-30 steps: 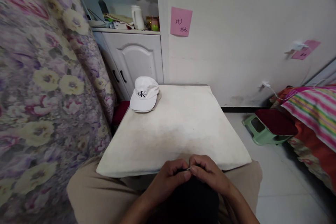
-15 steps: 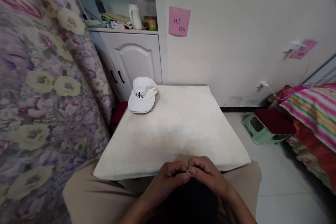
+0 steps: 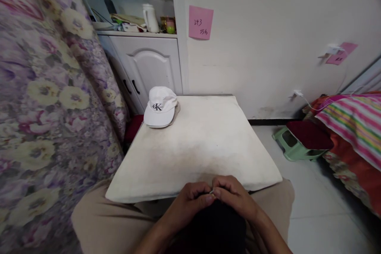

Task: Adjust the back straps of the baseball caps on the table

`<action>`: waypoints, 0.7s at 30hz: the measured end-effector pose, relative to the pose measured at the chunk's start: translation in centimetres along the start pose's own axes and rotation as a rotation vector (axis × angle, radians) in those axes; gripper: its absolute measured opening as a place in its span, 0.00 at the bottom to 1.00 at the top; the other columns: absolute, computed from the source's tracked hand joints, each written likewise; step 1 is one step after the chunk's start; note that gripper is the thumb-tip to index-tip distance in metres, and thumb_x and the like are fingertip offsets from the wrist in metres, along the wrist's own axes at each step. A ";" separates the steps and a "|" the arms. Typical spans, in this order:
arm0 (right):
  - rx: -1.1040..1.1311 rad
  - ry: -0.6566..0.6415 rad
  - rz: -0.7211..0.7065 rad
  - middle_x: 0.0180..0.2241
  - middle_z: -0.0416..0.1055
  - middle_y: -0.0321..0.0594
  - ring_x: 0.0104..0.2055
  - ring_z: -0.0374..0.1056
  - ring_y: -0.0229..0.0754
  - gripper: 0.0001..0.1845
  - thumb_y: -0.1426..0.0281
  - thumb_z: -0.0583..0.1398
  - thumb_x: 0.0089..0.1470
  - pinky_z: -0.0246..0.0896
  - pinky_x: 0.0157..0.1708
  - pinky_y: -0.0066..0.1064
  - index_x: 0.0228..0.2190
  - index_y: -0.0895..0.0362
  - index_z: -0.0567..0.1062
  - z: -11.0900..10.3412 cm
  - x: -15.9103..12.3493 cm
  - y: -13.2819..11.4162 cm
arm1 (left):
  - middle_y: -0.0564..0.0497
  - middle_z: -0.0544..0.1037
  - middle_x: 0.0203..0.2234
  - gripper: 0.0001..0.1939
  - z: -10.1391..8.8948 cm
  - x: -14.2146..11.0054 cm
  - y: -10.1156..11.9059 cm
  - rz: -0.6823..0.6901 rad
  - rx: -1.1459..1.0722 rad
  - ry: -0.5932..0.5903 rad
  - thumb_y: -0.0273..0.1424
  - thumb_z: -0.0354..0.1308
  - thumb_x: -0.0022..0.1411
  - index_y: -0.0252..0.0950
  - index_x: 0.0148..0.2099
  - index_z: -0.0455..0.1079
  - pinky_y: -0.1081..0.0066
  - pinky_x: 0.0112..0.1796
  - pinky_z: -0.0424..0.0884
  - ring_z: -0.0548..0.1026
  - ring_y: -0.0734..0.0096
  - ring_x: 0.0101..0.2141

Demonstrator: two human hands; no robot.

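Observation:
My left hand (image 3: 195, 198) and my right hand (image 3: 230, 194) meet at the near edge of the table (image 3: 193, 147). The fingers of both are curled, thumbs and forefingers pinched close together. Between the fingertips a tiny light-coloured piece (image 3: 212, 193) peeks out, too small to name. Dark clothing lies just below the hands. On the table's far left corner rests a white cap (image 3: 160, 105) with black letters, its brim facing me.
Floral curtain (image 3: 44, 127) hangs on the left. Behind the table are a white cabinet (image 3: 151, 61) and a wall with a pink note (image 3: 201, 22). At right, a green stool (image 3: 290, 143) with a dark red top stands beside a bed with a striped cover (image 3: 357, 127).
The view has shifted very slightly. Both hands keep the same pinched pose at the table's near edge, and the cap has not moved on the table.

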State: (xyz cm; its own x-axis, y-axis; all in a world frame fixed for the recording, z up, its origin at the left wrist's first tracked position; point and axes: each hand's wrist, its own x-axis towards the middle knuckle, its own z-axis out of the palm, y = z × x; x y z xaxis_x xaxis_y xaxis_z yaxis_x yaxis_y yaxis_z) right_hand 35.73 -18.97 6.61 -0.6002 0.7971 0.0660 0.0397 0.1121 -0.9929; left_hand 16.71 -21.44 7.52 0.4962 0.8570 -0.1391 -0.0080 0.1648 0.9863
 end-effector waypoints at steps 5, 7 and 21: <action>0.039 -0.014 0.004 0.21 0.56 0.31 0.24 0.51 0.34 0.22 0.54 0.57 0.59 0.45 0.24 0.27 0.22 0.57 0.65 0.1 0.0 0.1 | 0.56 0.60 0.21 0.20 0.0 -0.1 -0.1 -0.011 -0.016 -0.007 0.46 0.61 0.58 0.33 0.28 0.68 0.73 0.26 0.50 0.56 0.75 0.25; 0.049 0.002 0.018 0.21 0.56 0.30 0.24 0.51 0.34 0.23 0.53 0.57 0.59 0.45 0.24 0.27 0.23 0.57 0.65 0.2 0.0 0.3 | 0.56 0.60 0.21 0.19 0.0 0.0 0.0 -0.015 -0.027 -0.003 0.45 0.61 0.59 0.32 0.29 0.69 0.74 0.27 0.50 0.55 0.75 0.25; 0.201 0.066 0.051 0.19 0.56 0.30 0.22 0.48 0.33 0.26 0.52 0.57 0.60 0.42 0.24 0.28 0.19 0.57 0.64 0.5 0.3 1.3 | 0.54 0.63 0.22 0.18 -0.3 -0.1 -0.3 -0.025 -0.138 -0.005 0.44 0.60 0.59 0.31 0.34 0.73 0.72 0.27 0.51 0.58 0.75 0.25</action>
State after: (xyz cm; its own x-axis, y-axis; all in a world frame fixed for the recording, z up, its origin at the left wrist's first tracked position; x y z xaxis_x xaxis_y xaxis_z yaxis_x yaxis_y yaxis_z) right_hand 35.20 -18.88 5.33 -0.5480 0.8364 0.0146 -0.0949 -0.0448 -0.9945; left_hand 16.38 -21.46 7.17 0.5023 0.8493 -0.1624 -0.1153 0.2519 0.9609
